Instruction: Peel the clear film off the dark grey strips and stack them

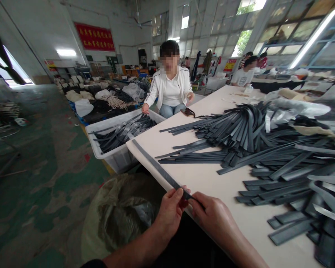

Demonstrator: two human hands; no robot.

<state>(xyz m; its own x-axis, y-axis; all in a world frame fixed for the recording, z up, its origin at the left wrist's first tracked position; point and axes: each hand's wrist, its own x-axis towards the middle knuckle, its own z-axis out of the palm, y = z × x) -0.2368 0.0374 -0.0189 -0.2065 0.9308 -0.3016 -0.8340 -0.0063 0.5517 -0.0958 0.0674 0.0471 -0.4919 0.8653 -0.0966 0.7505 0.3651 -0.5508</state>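
A long dark grey strip runs along the near left edge of the pale table. My left hand pinches it between thumb and fingers at the table's edge. Just to the right, my right hand is closed on the same strip near its close end, part of which is hidden by the fingers. Beyond my hands, a fanned bundle of dark strips lies on the table, and further stacks of strips spread over its right side.
A white bin of dark strips stands left of the table, with a seated person behind it. An open greenish sack is below the table edge. A phone lies at the far edge. Another person sits further back.
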